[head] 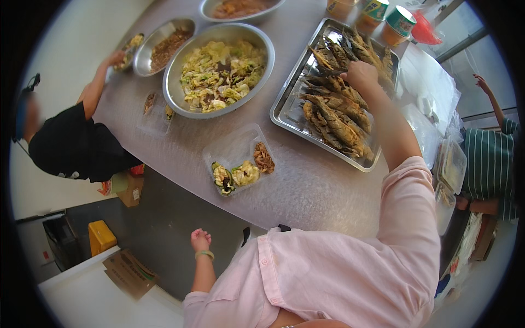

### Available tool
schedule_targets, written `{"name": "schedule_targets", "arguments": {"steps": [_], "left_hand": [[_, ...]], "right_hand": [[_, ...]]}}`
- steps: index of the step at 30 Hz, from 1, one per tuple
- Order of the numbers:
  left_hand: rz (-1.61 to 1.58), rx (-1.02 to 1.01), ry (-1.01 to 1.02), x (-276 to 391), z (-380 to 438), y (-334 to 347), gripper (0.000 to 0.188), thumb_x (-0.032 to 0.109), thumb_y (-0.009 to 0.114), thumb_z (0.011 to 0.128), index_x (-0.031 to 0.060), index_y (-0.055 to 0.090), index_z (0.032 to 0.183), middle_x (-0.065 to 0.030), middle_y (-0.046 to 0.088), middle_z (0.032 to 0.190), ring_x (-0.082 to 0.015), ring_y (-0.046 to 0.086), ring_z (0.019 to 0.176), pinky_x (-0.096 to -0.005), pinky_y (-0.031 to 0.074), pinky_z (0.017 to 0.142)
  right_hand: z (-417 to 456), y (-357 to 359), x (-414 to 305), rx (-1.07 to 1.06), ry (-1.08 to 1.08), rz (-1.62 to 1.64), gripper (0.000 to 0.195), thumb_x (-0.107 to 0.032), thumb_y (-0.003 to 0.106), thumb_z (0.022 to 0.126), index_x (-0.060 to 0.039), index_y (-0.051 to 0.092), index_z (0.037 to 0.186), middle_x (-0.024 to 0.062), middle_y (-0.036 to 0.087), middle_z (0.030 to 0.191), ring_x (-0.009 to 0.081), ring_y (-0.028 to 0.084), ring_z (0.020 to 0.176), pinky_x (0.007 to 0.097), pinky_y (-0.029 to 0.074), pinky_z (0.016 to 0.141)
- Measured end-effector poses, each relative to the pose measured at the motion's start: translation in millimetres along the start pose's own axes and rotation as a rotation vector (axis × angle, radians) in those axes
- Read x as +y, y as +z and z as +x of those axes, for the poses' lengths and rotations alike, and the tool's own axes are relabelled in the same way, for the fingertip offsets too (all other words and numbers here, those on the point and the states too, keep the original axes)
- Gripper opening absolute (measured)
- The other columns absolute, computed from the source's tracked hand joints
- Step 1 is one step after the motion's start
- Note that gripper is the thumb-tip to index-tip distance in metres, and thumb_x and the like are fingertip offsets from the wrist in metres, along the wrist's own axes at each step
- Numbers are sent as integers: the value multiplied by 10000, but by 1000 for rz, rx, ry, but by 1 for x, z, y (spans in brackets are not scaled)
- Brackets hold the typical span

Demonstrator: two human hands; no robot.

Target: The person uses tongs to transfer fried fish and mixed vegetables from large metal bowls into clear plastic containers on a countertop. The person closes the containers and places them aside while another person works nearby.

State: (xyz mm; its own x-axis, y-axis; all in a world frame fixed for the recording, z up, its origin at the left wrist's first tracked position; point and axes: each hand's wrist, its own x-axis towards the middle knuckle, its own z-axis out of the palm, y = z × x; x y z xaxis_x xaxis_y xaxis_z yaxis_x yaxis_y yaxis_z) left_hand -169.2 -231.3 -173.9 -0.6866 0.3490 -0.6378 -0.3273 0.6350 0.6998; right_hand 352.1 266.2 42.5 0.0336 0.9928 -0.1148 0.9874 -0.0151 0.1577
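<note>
My right hand (361, 77) is over a metal tray (283, 107) of whole fried fish (336, 112). Its fingers are closed on a dark slender thing (333, 72), which lies among the fish; whether it is a utensil or part of a fish I cannot tell. Beside the table, above the floor, hangs my left hand (200, 239) with curled fingers and nothing visible in it. A clear plastic meal tray (229, 143) rests in front of me, with egg and cucumber, cabbage and shredded brown food in its compartments.
A large steel basin of cooked cabbage (223, 74) stands beyond, near a bowl of minced food (166, 51) and another basin (242, 8). A second meal tray (154, 119) lies left. A co-worker (78, 139) reaches in there; another person (488, 164) stands right, by stacked filled containers (450, 166).
</note>
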Motion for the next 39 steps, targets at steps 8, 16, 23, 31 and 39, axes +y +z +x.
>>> {"name": "schedule_targets", "arguments": {"steps": [8, 16, 23, 31, 39], "left_hand": [[56, -186, 407, 68, -17, 48, 128, 73, 500, 918, 43, 529, 1039, -25, 581, 829, -60, 536, 630, -190, 461, 545], [188, -600, 322, 180, 35, 134, 310, 148, 508, 920, 32, 440, 1200, -77, 586, 913, -135, 605, 693, -244, 510, 535], [256, -812, 228, 218, 60, 169, 366, 122, 477, 919, 49, 363, 1259, -91, 570, 828, -183, 618, 588, -275, 521, 477], [119, -1033, 115, 183, 48, 153, 94, 90, 466, 896, 73, 393, 954, -85, 577, 756, -183, 637, 611, -270, 535, 511], [36, -1035, 102, 163, 43, 136, 97, 96, 484, 892, 69, 406, 943, -89, 577, 790, -179, 640, 621, -257, 533, 530]], "right_hand": [[-22, -6, 39, 74, 104, 115, 474, -546, 543, 825, -109, 682, 944, 111, 668, 943, 296, 638, 863, 399, 493, 726], [-154, -29, 28, 277, 77, 764, 392, -428, 596, 861, -43, 662, 892, -3, 520, 619, 93, 458, 564, 274, 372, 534], [-275, -21, -102, -71, 327, 1360, 352, -420, 586, 887, -73, 642, 886, -62, 447, 563, 30, 368, 429, 193, 267, 381], [-304, 62, -260, -79, 555, 1661, 377, -467, 571, 881, -93, 596, 843, -31, 466, 530, 56, 375, 394, 208, 280, 364], [-294, 114, -341, 58, 667, 1758, 330, -369, 571, 909, -65, 567, 780, -49, 395, 536, 49, 346, 452, 228, 257, 393]]}}
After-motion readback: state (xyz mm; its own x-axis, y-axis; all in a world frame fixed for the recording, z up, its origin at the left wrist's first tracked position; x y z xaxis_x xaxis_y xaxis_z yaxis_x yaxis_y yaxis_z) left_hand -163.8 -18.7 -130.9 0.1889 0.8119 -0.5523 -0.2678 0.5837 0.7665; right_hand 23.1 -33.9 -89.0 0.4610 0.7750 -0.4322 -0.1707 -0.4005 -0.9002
